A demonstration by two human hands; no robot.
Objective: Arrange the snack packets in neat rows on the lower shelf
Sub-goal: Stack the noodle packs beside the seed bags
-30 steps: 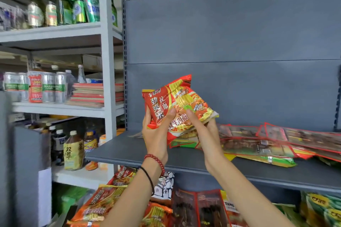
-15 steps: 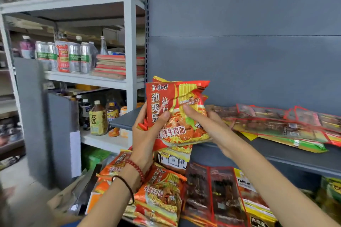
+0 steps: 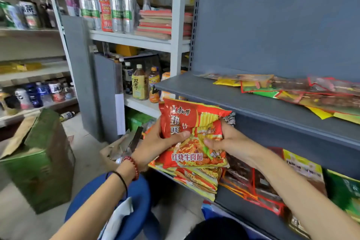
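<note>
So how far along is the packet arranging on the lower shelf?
Done: some noodle packets lie stacked at the lower shelf's left end, dark red-edged packets beside them. In hand: left hand and right hand grip another red noodle packet above that stack. Left: placing it, straightening the rows; loose packets lie scattered on the upper shelf.

Noodle packets (image 3: 191,142) between hands, above lower-shelf stack (image 3: 196,179)

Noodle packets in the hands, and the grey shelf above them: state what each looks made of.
The noodle packets: thin plastic film, glossy, printed; it shines and crumples where gripped. The grey shelf: probably painted sheet metal, matte; even coat and a thin folded front edge suggest it.
</note>
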